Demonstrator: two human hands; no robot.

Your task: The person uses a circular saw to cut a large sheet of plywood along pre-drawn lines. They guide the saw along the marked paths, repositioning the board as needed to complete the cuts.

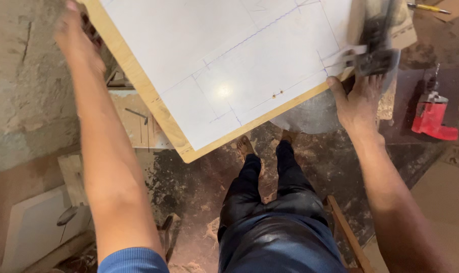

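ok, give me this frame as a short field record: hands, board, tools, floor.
left hand: grips the board's far left edge, arm stretched out
right hand: at the board's right edge, beside a dark power tool
board: white-faced panel with pale wood edge, tilted, pencil lines and two small holes
red tool: on the floor, right of the hand
floor: dusty, sawdust scattered
legs: dark trousers, below the board

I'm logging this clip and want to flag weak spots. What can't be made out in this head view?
- Left hand: fingertips cut off by the top edge, so its grip on the white board is unclear.
- Power tool by the right hand: motion-blurred and cut off at the top edge; type uncertain.
- Pencil lines on the board: too faint to follow.
- Red tool on the floor: small; kind unclear.
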